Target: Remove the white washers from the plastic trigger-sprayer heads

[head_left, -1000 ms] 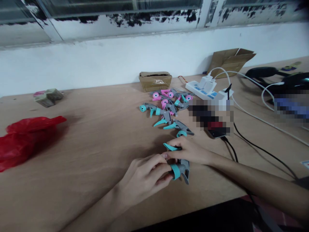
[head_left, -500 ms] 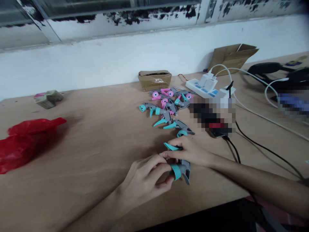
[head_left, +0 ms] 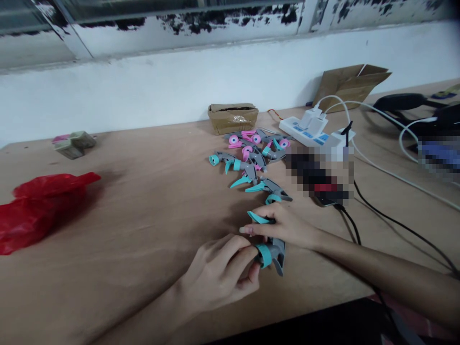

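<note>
A grey-and-turquoise plastic trigger spray head (head_left: 277,249) is sitting tilted over the table (head_left: 151,230), its grey body partly hidden by the right grip (head_left: 287,226) holding it. Its broad, ring-shaped turquoise collar (head_left: 265,255) is facing left, its open end covered by the fingers of the left grip (head_left: 223,273). Its curved turquoise trigger (head_left: 259,218) is jutting leftward, while its tapered grey tail (head_left: 279,266) is pointing toward the table's near edge.
</note>
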`<state>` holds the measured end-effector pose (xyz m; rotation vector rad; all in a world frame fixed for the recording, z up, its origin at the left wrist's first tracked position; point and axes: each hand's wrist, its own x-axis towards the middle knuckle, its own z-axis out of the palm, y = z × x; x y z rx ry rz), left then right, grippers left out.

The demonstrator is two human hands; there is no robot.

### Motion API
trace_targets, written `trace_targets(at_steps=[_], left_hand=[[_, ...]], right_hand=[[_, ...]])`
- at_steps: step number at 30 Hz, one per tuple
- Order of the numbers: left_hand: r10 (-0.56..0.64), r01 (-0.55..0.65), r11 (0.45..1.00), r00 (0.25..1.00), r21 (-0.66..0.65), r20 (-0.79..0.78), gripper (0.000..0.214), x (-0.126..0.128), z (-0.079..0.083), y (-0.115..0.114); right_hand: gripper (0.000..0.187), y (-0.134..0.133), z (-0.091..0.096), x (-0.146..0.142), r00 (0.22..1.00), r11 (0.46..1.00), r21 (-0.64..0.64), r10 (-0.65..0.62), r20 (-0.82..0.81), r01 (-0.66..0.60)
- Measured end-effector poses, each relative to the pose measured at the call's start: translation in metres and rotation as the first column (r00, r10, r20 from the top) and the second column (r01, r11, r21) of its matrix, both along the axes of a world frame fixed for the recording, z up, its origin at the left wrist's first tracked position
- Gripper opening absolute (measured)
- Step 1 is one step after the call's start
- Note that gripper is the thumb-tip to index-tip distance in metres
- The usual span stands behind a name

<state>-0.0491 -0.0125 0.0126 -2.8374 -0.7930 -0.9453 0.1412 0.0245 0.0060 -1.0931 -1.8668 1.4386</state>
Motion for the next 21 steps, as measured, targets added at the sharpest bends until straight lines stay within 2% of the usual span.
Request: trace_targets(at_steps=[7, 15, 18, 21], left_hand=[[0.036, -0.037, 0.999, 0.999, 0.019, 0.029, 0.014, 0.0012, 0.0011, -0.0023], [0.136, -0.135, 0.987, 0.991, 0.085, -0.009, 0.013, 0.0014, 0.0073, -0.0091], [0.140, -0.138, 0.981, 0.990, 0.137, 0.000, 0.011, 0.0010, 0.0061, -0.0098], [0.123, -0.120, 0.983, 0.992, 0.137, -0.016, 0.008, 0.0011, 0.0044, -0.0088]], right_hand=[[0.031, 0.0010, -0.0006, 0.0008, 0.999, 0.999, -0.035, -0.039, -0.030, 0.038], [0.036, 0.0008, -0.0005, -0.0016, 0.989, 0.986, -0.088, -0.147, -0.031, 0.144], [0.037, 0.0002, -0.0008, -0.0024, 0.984, 0.981, -0.088, -0.177, -0.020, 0.175], [0.034, -0.0001, -0.0009, -0.0024, 0.986, 0.983, -0.081, -0.165, -0.022, 0.162]])
